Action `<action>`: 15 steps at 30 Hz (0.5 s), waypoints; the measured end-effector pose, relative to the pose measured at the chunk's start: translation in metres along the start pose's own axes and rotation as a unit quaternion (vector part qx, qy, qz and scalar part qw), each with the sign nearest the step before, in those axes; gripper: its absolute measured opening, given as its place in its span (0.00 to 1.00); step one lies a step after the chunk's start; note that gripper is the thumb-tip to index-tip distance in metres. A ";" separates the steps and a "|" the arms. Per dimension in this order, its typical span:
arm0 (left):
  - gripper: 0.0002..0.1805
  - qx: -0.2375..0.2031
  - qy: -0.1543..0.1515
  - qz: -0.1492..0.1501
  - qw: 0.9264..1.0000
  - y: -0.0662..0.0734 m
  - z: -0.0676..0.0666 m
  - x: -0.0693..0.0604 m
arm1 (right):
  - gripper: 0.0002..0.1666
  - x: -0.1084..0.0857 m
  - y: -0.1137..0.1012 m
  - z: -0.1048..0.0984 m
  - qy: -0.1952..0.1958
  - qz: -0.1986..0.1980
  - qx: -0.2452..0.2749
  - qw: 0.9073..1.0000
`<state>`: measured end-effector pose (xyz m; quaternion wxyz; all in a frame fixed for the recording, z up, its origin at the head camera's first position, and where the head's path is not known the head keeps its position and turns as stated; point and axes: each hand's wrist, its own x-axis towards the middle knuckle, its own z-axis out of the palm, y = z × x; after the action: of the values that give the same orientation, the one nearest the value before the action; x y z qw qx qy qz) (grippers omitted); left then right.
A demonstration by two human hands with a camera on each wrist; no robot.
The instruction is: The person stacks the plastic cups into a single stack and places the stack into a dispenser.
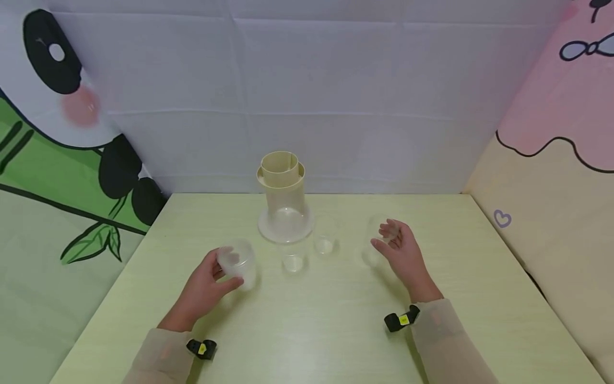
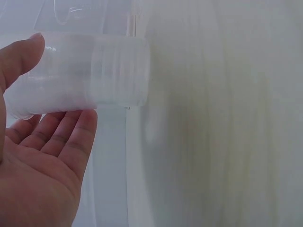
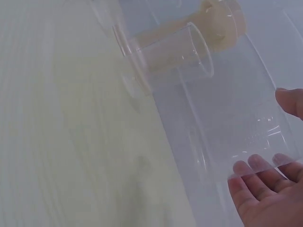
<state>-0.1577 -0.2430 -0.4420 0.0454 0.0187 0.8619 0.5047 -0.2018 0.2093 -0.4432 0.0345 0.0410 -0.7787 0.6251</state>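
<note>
On the left of the table, my left hand (image 1: 203, 288) grips a stack of translucent plastic cups (image 1: 236, 258) between thumb and fingers. In the left wrist view the stack (image 2: 80, 71) shows several rims close together, a little above the tabletop. On the right, my right hand (image 1: 405, 256) holds a clear plastic cup (image 3: 255, 137), its thumb on one side and fingertips on the other. Two more clear cups stand between the hands: one clear cup (image 1: 293, 261) in front of the stand and another clear cup (image 1: 325, 244) to its right.
A beige cylinder (image 1: 286, 200) with a narrower tube inside its top stands on a round whitish base (image 1: 268, 226) toward the back of the table (image 1: 307, 330). A white cloth (image 1: 336, 80) hangs behind, with printed cloths at both sides.
</note>
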 end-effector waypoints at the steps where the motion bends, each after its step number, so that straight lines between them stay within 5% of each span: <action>1: 0.46 0.000 0.000 0.001 1.000 0.000 0.000 0.000 | 0.49 0.001 -0.003 0.001 -0.003 -0.003 0.000 1.000; 15: 0.46 -0.004 0.000 0.003 1.000 -0.001 0.000 0.001 | 0.46 0.011 -0.049 0.022 -0.072 -0.037 0.002 0.997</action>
<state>-0.1581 -0.2429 -0.4429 0.0440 0.0209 0.8599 0.5081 -0.2075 0.1769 -0.3989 0.0011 0.1147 -0.7756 0.6207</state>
